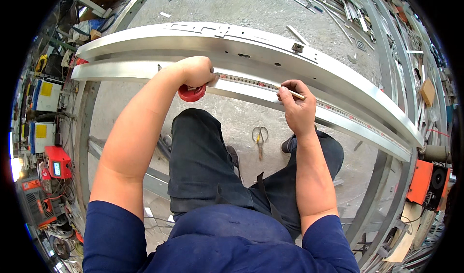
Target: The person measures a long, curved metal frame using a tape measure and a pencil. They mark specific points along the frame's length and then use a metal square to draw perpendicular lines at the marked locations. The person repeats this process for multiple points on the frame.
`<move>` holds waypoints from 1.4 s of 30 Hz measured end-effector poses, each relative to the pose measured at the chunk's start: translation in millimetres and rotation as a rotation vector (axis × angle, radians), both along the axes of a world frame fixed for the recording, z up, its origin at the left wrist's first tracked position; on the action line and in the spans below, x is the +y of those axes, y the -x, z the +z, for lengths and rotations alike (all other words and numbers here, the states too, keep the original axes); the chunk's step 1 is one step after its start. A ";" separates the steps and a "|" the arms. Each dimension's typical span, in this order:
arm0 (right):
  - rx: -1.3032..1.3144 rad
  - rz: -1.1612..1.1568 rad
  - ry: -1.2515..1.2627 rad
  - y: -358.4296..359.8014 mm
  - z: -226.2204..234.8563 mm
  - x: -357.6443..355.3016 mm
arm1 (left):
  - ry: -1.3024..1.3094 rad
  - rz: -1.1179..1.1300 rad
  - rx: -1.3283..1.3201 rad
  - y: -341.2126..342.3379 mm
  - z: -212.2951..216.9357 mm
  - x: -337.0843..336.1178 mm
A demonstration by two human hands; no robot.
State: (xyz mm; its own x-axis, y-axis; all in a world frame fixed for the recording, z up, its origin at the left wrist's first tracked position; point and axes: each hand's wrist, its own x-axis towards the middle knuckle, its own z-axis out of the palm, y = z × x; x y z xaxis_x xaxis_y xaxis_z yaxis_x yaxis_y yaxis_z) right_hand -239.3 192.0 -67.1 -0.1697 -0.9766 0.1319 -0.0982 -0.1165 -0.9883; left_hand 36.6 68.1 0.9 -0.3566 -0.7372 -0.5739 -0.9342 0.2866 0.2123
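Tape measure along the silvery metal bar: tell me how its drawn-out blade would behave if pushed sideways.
The blade is likely light and springy, being a thin strip. It would probably slide easily, as the silvery metal bar looks smooth. Pushed hard, it may buckle, being so long.

The left hand (199, 71) curls tightly while the right hand (297, 103) pinches.

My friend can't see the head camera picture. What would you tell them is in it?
A person's left hand holds a red tape measure, its tape stretched along a long silvery metal bar, while the right hand pinches a thin, pencil-like stick beside the tape. Yellow-handled scissors lie on the grey floor.
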 end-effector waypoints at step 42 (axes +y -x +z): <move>0.403 -0.018 0.066 -6.7 -1.2 -8.1 | 0.007 -0.009 0.013 -2.7 -7.4 -2.8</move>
State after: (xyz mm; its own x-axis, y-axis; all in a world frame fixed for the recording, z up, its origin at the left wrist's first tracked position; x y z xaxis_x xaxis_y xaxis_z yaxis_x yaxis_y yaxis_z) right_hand -232.6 183.9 -68.3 -0.1082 -0.9613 0.2533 -0.4791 -0.1729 -0.8606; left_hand 39.3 65.3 -6.4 -0.3710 -0.7378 -0.5640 -0.9286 0.2967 0.2228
